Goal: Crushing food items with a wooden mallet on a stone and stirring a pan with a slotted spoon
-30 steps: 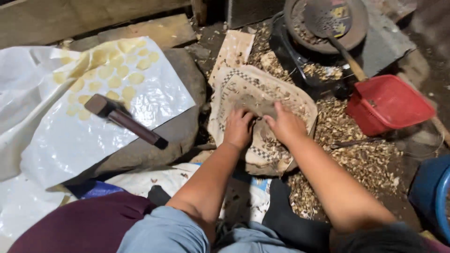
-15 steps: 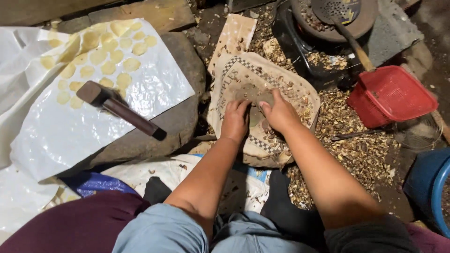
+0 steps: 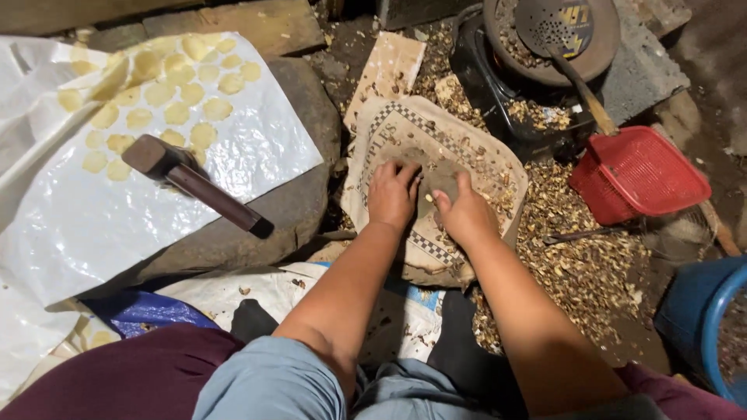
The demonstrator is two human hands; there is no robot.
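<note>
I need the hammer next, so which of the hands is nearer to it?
Left. The left hand rests on the paper-covered stone, just right of the hammer; the right hand lies beyond it, farther away.

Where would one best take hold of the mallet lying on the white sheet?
By the dark handle, near its free lower-right end. The mallet lies flat on the white plastic sheet, head up-left, handle pointing down-right toward the person, so coming from above at that end looks easiest.
</note>
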